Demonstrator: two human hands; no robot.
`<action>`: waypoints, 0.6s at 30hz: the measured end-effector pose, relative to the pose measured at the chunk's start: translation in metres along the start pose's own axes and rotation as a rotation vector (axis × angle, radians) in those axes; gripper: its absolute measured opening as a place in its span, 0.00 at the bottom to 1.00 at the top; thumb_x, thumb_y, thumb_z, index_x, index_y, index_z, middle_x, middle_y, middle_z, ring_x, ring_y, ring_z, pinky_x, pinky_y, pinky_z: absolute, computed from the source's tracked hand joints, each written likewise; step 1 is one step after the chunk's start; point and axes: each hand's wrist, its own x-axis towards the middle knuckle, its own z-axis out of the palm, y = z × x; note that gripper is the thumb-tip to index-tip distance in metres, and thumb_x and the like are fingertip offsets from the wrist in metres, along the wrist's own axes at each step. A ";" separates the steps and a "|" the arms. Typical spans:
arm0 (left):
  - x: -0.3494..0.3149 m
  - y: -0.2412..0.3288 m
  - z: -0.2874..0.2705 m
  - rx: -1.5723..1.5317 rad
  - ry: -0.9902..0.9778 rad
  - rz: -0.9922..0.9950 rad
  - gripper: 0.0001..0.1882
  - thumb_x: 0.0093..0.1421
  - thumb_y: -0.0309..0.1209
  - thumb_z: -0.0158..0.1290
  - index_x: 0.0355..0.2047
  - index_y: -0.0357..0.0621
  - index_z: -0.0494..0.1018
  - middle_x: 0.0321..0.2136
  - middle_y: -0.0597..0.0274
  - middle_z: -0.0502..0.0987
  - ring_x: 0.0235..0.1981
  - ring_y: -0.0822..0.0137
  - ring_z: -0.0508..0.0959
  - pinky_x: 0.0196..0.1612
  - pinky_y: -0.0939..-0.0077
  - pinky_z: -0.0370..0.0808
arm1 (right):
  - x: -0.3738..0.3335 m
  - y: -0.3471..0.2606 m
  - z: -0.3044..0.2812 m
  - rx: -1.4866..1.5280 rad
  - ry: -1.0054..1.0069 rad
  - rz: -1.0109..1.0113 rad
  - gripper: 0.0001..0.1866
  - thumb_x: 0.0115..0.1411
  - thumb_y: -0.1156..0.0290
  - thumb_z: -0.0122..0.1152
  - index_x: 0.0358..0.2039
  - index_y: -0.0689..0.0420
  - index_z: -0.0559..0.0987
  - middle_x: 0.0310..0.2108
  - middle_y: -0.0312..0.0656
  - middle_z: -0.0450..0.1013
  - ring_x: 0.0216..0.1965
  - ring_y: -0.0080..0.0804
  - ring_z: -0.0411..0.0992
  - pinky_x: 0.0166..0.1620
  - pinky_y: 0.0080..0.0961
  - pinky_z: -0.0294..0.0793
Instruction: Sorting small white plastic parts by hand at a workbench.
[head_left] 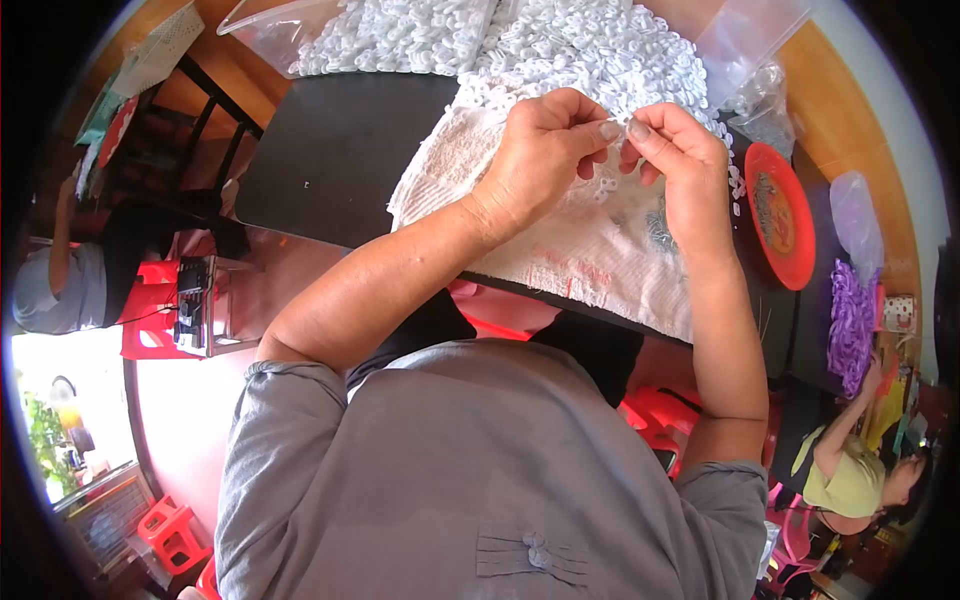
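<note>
I wear a plain grey shirt (480, 430). Its left sleeve (285, 430) and right sleeve (722, 520) are loose and creased, ending near my elbows. Low on the front is a stitched panel (497, 556) with a grey cloth knot (537, 550). My trousers (600, 352) seem black, though little shows. My left hand (545, 140) and right hand (690, 150) are bare.

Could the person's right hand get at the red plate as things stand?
Probably yes: the red plate lies right of the right hand, with only loose white pieces between, though that hand and the left hand seem to pinch a tiny white piece.
</note>
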 end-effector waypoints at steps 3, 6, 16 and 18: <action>-0.001 0.003 0.001 0.041 0.007 0.024 0.11 0.60 0.33 0.58 0.34 0.36 0.73 0.22 0.67 0.74 0.21 0.81 0.72 0.19 0.88 0.65 | 0.000 -0.002 0.000 0.044 0.005 -0.007 0.08 0.62 0.67 0.56 0.34 0.60 0.77 0.26 0.33 0.73 0.27 0.18 0.70 0.30 0.15 0.62; -0.004 0.008 0.001 0.109 -0.016 0.029 0.10 0.58 0.30 0.60 0.33 0.37 0.73 0.23 0.67 0.75 0.21 0.81 0.72 0.20 0.88 0.66 | 0.000 -0.001 -0.003 0.097 0.010 -0.028 0.08 0.63 0.68 0.56 0.33 0.60 0.77 0.26 0.33 0.73 0.27 0.18 0.69 0.30 0.15 0.62; -0.007 0.005 0.002 0.113 -0.143 0.192 0.16 0.52 0.22 0.63 0.40 0.38 0.73 0.26 0.67 0.76 0.28 0.80 0.76 0.28 0.86 0.71 | -0.002 -0.002 -0.022 0.164 -0.211 0.065 0.14 0.61 0.61 0.58 0.34 0.60 0.79 0.23 0.32 0.73 0.24 0.16 0.68 0.27 0.14 0.62; -0.006 0.003 0.002 0.108 -0.150 0.209 0.18 0.52 0.24 0.64 0.43 0.40 0.73 0.27 0.69 0.77 0.27 0.82 0.74 0.23 0.89 0.68 | -0.005 -0.003 -0.019 0.208 -0.183 0.085 0.14 0.61 0.61 0.58 0.34 0.60 0.79 0.23 0.32 0.73 0.23 0.16 0.67 0.27 0.14 0.62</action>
